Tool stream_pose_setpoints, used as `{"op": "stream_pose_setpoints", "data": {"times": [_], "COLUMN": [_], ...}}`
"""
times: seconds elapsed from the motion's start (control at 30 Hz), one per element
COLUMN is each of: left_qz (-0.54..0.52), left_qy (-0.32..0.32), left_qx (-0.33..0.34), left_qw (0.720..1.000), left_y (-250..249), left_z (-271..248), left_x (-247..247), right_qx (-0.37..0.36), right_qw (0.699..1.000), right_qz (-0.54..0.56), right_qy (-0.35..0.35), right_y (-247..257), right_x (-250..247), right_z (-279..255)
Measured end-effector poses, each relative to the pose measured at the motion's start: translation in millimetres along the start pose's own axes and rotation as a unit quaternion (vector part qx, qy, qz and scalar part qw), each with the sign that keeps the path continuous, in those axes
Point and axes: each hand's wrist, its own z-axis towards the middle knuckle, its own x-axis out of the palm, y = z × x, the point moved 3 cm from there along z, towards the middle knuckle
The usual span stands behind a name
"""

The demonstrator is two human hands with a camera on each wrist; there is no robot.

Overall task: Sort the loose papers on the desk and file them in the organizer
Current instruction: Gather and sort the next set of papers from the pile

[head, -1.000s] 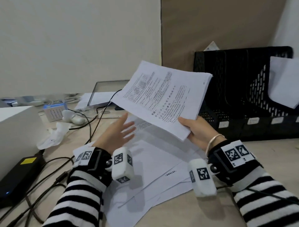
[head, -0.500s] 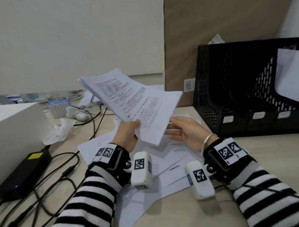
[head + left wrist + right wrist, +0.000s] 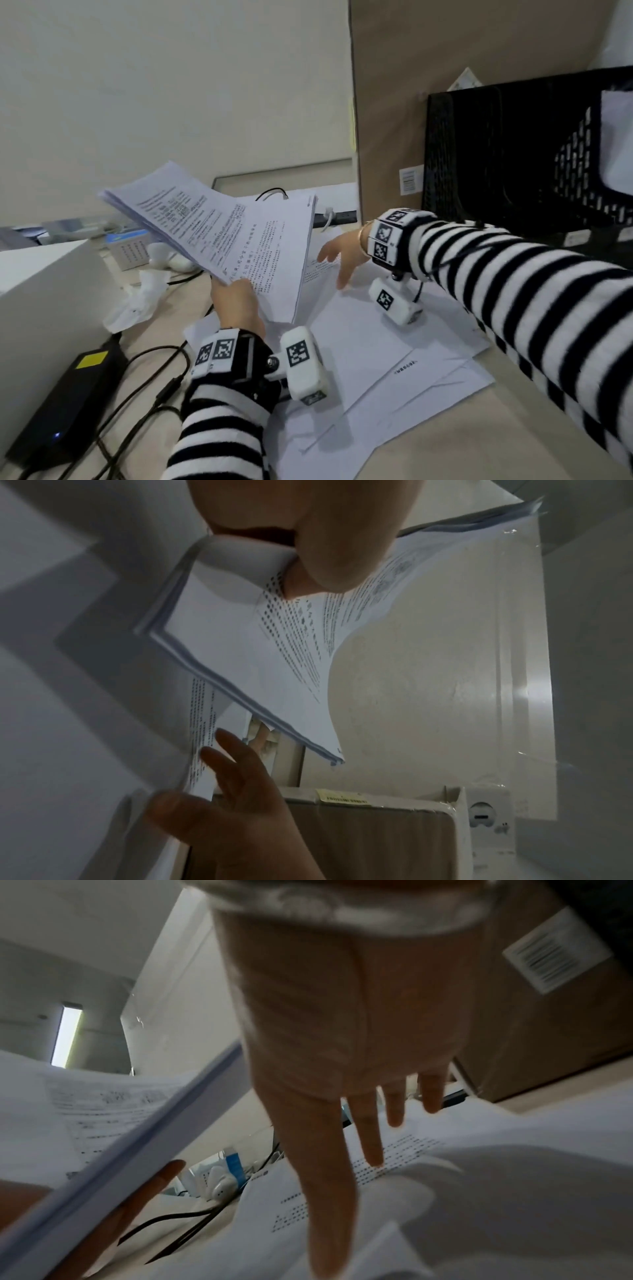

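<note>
My left hand [image 3: 236,301] grips a thick stack of printed papers [image 3: 219,233] by its near corner and holds it tilted above the desk; the left wrist view shows the thumb [image 3: 329,547] pinching the stack [image 3: 260,647]. My right hand [image 3: 339,260] reaches out over the loose sheets [image 3: 394,335] spread on the desk, fingers straight and spread, fingertips [image 3: 373,1150] close above a printed sheet [image 3: 394,1177]. The black mesh organizer [image 3: 513,154] stands at the back right, with white paper [image 3: 616,144] in its right compartment.
A brown cardboard box [image 3: 411,102] stands behind the organizer. A black power brick [image 3: 65,404] and cables [image 3: 150,387] lie at the left front, next to a white box [image 3: 44,301]. Crumpled tissue [image 3: 137,305] and a small blue-white device [image 3: 130,250] sit beyond.
The stack passed from my right hand to my left, which now holds it alone further left. My right hand let go and reached forward over the loose sheets.
</note>
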Motion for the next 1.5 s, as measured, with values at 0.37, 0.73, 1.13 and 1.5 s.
{"op": "stream_pose_setpoints", "data": {"times": [0.37, 0.73, 1.13, 1.5], "left_qz": [0.021, 0.065, 0.072, 0.036], "left_qy": [-0.004, 0.107, 0.236, 0.336], "left_qx": [-0.001, -0.110, -0.061, -0.039], "left_qw": [1.000, 0.986, 0.967, 0.941], "left_y": [2, 12, 5, 1], "left_z": [14, 24, -6, -12], "left_x": [-8, -8, 4, 9], "right_qx": [0.087, 0.048, -0.042, -0.023], "right_qw": [0.984, 0.743, 0.830, 0.846], "right_qz": [-0.111, 0.367, 0.345, 0.332], "right_qy": [-0.106, -0.557, -0.435, -0.417], "right_y": [-18, -81, -92, -123], "right_x": [-23, -121, -61, -37], "right_z": [20, -87, -115, -95]}}
